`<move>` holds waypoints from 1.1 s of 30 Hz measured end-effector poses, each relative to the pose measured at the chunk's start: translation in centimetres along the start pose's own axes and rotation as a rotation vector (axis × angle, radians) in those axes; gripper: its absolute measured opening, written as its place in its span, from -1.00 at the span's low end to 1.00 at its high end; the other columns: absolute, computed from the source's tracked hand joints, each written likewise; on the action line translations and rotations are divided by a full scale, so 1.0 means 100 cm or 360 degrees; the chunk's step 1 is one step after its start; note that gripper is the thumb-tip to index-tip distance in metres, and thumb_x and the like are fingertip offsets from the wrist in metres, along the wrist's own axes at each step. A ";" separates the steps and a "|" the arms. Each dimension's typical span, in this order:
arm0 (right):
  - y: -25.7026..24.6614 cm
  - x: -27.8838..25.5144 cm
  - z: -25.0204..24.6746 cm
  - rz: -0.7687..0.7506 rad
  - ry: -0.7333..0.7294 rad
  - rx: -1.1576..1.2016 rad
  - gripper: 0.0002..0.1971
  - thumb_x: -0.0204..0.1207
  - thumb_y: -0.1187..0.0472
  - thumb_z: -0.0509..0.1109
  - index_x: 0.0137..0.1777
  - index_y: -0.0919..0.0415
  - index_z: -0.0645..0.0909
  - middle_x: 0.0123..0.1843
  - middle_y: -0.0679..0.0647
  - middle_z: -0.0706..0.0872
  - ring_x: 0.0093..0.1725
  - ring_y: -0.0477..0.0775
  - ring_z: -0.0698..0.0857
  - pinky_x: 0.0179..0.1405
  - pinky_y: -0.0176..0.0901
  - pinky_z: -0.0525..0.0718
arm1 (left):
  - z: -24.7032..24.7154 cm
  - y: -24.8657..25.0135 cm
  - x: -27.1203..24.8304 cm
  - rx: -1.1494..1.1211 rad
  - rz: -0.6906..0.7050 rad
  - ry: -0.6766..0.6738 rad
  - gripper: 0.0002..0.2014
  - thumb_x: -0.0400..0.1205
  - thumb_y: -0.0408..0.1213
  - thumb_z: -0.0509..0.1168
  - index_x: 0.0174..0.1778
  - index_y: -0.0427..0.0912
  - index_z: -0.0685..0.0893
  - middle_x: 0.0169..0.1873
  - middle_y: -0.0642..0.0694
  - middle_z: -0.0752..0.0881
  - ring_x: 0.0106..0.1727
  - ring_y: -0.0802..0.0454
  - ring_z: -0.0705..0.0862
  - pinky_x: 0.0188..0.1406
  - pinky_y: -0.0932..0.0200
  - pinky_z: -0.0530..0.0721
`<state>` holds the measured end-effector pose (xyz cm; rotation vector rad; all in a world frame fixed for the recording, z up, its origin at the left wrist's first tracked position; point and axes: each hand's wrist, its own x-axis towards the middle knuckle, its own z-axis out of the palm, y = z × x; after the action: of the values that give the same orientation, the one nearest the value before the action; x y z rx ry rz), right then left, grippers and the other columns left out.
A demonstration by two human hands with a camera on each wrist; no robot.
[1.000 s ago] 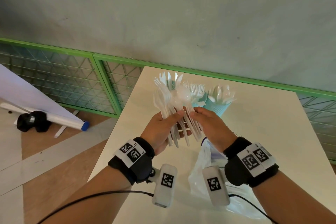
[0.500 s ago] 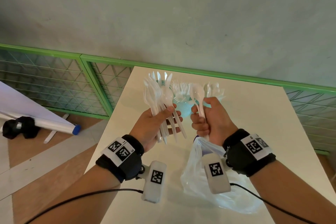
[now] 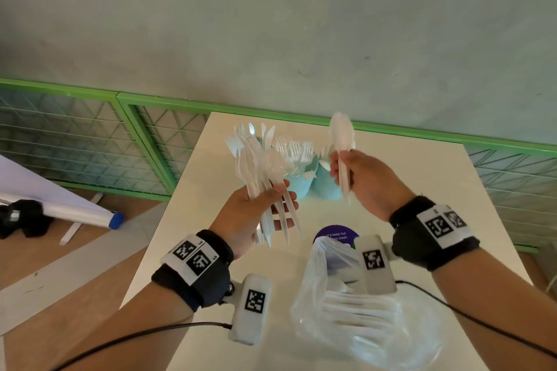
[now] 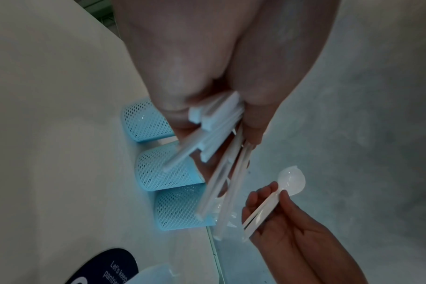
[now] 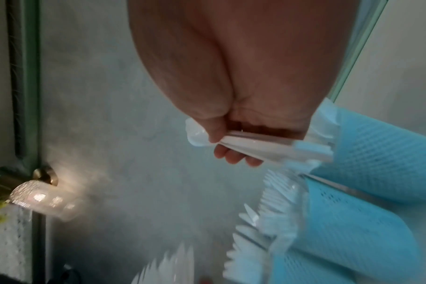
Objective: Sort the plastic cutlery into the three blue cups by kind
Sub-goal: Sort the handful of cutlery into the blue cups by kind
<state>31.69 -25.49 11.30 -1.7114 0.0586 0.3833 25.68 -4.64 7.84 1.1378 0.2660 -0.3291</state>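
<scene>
Spoons (image 3: 342,141) pinched upright in right hand (image 3: 366,182), held above rightmost blue cup (image 3: 327,185), likely for dropping in. Mixed cutlery bundle (image 3: 259,172) fanned in left hand's (image 3: 250,217) grasp, kinds kept visible for picking.

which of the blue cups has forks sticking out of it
The middle blue cup, just beyond the left hand's bundle: white fork tines fan out above its rim. The cup to its right, beneath the right hand, shows spoon bowls instead.
</scene>
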 end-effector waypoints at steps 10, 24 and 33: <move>-0.011 0.070 -0.041 -0.0213 0.0335 -0.0486 -0.68 0.57 0.08 0.39 0.08 0.37 0.70 -0.26 0.08 0.63 -0.23 0.02 0.58 0.07 -0.05 0.67 | 0.001 0.000 0.019 0.0006 0.0010 0.0004 -0.82 0.67 -0.33 0.27 0.13 -0.27 0.70 -0.06 -0.25 0.83 0.08 -0.18 0.79 -0.08 -0.11 0.80; 0.026 0.075 -0.042 -0.0261 0.0680 -0.1804 -0.78 0.45 -0.19 0.36 -0.19 -0.09 0.69 -0.23 -0.19 0.70 0.08 0.01 0.45 0.07 -0.04 0.18 | 0.003 -0.008 0.029 0.0033 0.0007 -0.0005 -0.83 0.67 -0.31 0.28 0.11 -0.25 0.71 -0.06 -0.26 0.81 0.08 -0.18 0.79 -0.07 -0.11 0.79; 0.046 0.070 -0.025 -0.0229 0.0782 -0.1843 -0.63 0.37 -0.18 0.32 0.04 0.03 0.46 -0.22 -0.04 0.71 0.05 0.11 0.51 -0.01 -0.03 0.09 | 0.005 -0.010 0.029 0.0016 -0.0014 0.0003 -0.82 0.67 -0.32 0.28 0.12 -0.26 0.71 -0.06 -0.26 0.82 0.06 -0.16 0.80 -0.09 -0.09 0.80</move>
<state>37.71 -27.44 5.28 -2.9037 0.0767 -0.1924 28.02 -5.80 6.09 1.1472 0.2715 -0.3371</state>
